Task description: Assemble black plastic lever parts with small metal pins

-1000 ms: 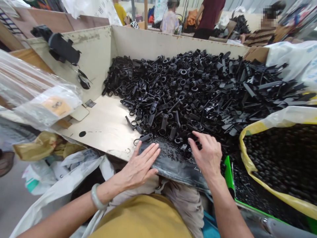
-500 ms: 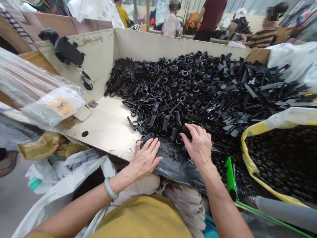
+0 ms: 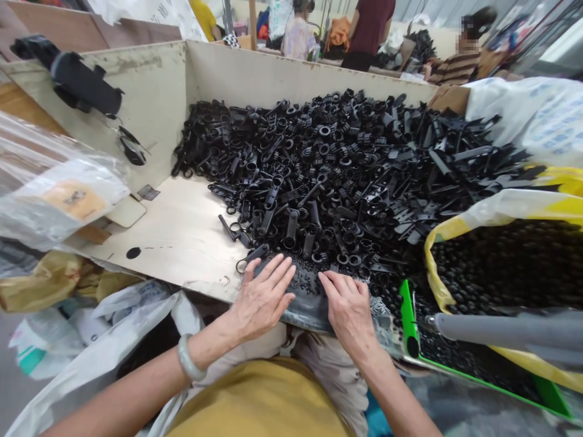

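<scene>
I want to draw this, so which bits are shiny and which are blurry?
In the head view, the pale, flat tray floor has a bright glare beside the big heap of shiny black parts; also in the head view, the smooth grey tube and crinkly clear plastic bag look smeared, while the bare left hand looks clearer.

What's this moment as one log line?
left hand: open, palm down, at dark mat | right hand: half-curled, grip unclear | black parts: heaped beyond both hands
</scene>
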### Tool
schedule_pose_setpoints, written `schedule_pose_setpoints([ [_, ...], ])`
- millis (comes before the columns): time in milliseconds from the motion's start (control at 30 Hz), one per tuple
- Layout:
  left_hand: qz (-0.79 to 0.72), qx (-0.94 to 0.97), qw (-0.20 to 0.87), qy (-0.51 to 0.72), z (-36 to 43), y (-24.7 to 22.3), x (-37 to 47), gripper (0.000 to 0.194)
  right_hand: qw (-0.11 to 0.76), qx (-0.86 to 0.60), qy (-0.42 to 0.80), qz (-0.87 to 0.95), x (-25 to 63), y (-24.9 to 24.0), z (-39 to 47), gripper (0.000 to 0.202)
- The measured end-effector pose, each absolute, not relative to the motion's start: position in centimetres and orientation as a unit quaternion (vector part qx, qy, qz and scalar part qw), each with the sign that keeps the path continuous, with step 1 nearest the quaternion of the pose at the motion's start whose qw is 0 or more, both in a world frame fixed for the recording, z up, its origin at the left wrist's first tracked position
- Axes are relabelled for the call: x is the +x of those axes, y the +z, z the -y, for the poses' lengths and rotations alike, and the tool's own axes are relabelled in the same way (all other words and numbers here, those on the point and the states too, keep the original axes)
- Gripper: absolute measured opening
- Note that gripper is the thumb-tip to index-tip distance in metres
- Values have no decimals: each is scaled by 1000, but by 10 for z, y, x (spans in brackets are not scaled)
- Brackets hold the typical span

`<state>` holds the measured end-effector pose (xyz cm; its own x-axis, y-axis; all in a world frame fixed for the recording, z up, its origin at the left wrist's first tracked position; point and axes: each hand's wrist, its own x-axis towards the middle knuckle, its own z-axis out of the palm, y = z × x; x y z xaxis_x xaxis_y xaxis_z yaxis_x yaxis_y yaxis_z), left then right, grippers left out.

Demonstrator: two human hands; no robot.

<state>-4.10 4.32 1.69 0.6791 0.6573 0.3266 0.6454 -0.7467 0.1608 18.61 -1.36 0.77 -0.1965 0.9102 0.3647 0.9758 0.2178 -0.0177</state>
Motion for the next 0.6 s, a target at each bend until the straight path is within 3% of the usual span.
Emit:
schedule_pose_setpoints([
  [300,-311,940,19,139,-55,18,8,42,108,-624,-145,760,181,12,1,42],
  [600,-276,947,41,156,-19,9,-32,50,181,-550,-87,811,179,9,27,46],
])
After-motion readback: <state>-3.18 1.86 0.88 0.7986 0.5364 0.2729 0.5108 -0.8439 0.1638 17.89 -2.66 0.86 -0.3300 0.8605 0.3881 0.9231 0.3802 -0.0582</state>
